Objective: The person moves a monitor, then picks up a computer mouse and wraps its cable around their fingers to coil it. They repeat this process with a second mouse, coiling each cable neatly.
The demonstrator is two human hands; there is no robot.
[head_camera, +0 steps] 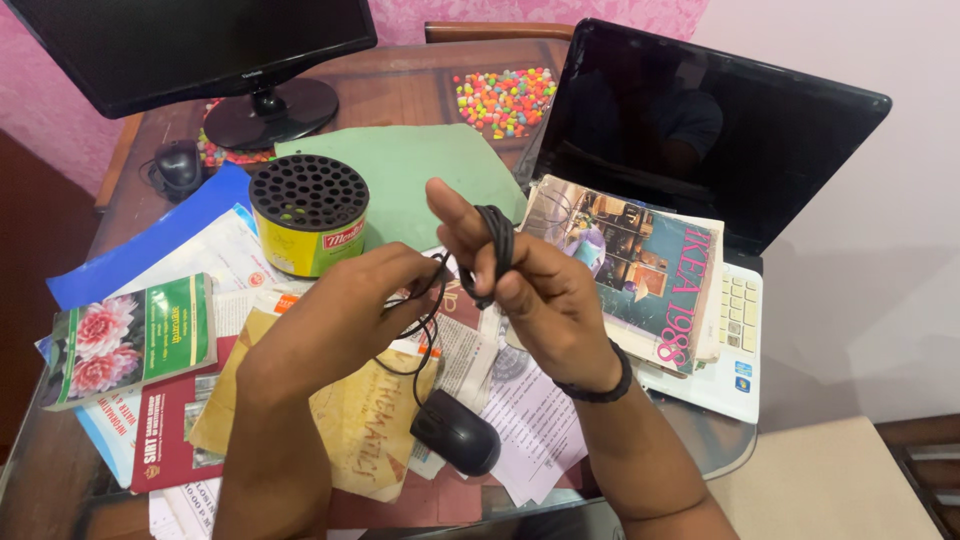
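My right hand (530, 290) is raised over the desk with a black mouse cable (497, 240) wound in loops around its fingers. My left hand (345, 310) pinches the loose part of the same cable just to the left. The cable hangs down to a black computer mouse (457, 433) lying on the papers below my hands. A black band sits on my right wrist.
An open black laptop (700, 120) with a magazine (640, 265) on its keyboard stands at the right. A monitor (190, 45), a second mouse (180, 165), a perforated-lid tin (308, 212), a green sheet (420, 170), coloured beads (505, 100), books and loose papers cover the table.
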